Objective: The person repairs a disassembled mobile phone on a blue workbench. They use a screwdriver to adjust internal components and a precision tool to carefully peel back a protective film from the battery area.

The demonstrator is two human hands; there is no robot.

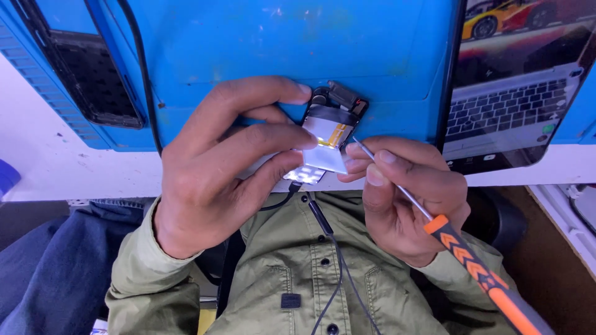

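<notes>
blue mat [261, 43] on white bench [49, 155] — laptop [515, 93] at right.

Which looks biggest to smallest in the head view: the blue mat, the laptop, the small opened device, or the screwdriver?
1. blue mat
2. laptop
3. screwdriver, though nearness to the camera may enlarge it
4. small opened device, held in the left hand

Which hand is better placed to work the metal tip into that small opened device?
Right hand: it likely suits, gripping the orange-handled screwdriver, tip at the small opened device. Left hand steadies it.
</notes>
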